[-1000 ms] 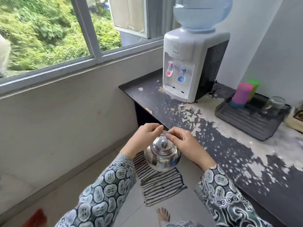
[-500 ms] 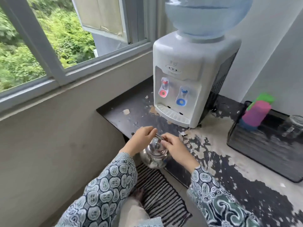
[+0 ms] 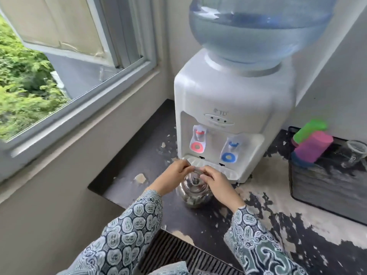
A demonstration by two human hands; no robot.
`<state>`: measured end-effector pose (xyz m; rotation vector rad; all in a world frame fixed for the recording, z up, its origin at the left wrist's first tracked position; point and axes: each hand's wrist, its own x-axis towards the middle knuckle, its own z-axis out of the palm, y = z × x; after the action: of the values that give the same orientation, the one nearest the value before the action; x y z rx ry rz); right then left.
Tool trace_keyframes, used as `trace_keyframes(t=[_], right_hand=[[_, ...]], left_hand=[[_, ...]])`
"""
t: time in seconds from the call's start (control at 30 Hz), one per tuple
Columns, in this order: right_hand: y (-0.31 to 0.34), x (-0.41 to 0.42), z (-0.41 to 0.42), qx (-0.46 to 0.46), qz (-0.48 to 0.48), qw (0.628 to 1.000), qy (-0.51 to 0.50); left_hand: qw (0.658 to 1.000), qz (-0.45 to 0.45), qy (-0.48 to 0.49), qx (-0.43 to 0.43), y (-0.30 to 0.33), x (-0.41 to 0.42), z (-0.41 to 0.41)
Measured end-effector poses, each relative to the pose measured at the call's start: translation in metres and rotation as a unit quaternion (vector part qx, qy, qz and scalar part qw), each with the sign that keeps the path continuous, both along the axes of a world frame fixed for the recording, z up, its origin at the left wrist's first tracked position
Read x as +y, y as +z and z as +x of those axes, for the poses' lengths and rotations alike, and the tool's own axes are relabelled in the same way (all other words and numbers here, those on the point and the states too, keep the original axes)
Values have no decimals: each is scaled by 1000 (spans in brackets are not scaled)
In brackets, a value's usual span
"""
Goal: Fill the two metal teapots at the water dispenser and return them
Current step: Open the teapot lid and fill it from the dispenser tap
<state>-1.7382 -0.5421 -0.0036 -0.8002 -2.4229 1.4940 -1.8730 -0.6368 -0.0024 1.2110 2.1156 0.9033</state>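
Observation:
A shiny metal teapot with its lid on is low over the dark counter, just in front of the white water dispenser. My left hand and my right hand both grip its top handle from either side. I cannot tell if the pot rests on the counter. The dispenser has a red tap on the left, a blue tap on the right and a drip tray right behind my hands. Only one teapot is in view.
The peeling dark counter meets the wall under a window on the left. At the right, a black tray holds pink and green cups and a clear glass. A striped mat lies on the floor below.
I have moved closer to the dispenser. The teapot, held in both hands, has travelled from over the floor mat to over the counter, just before the drip tray.

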Motion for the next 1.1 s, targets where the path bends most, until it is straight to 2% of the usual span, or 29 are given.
trace_keyframes(t=[0.17, 0.27, 0.43, 0.7, 0.83, 1.0, 1.1], right_hand=[[-2, -5, -5, 24, 15, 999, -18], [-13, -14, -1, 49, 56, 997, -31], [-33, -27, 4, 66, 145, 987, -30], [-55, -32, 13, 69, 217, 974, 14], [-66, -39, 17, 74, 233, 970, 5], [-74, -45, 13, 72, 356, 932, 2], [-81, -48, 16, 73, 369, 927, -9]], left_hand=[[997, 57, -18, -57, -8, -3, -13], [991, 81, -39, -95, -18, -15, -16], [989, 108, -68, -80, -34, -30, -19], [983, 89, -134, -85, -50, -43, -27], [985, 75, -111, -107, -58, -44, -26], [988, 59, -123, -75, -65, -42, -26], [988, 54, -129, -64, -67, -43, -25]])
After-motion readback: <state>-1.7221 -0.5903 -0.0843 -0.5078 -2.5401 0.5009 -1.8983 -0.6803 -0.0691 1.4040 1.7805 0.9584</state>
